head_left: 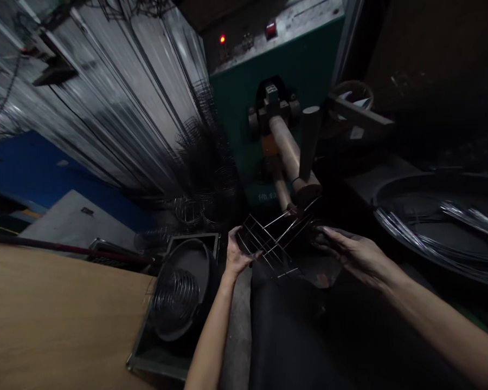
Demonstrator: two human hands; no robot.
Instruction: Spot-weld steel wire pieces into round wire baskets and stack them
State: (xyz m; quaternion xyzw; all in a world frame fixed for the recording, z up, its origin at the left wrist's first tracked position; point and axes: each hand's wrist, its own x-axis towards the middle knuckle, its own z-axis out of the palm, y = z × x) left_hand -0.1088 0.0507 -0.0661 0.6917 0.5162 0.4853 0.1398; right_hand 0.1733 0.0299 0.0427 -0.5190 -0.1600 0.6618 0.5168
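Observation:
A small wire grid (277, 238) of crossed metal rods is held between both my hands, just under the copper-coloured arm (289, 157) of a green machine (293, 70). My left hand (239, 254) grips the grid's left edge, fingers curled round the wires. My right hand (347, 252) holds the right edge, fingers closed on it with the thumb on top. The grid's far corner touches or lies very near the arm's rounded tip (307, 189).
A tray with a dark drum and a wire coil (177, 295) sits left of my forearm. A wooden board (52, 319) lies at the lower left. Stacked wire rings (205, 162) lean by corrugated sheeting. A round pan of wires (443, 222) is at the right.

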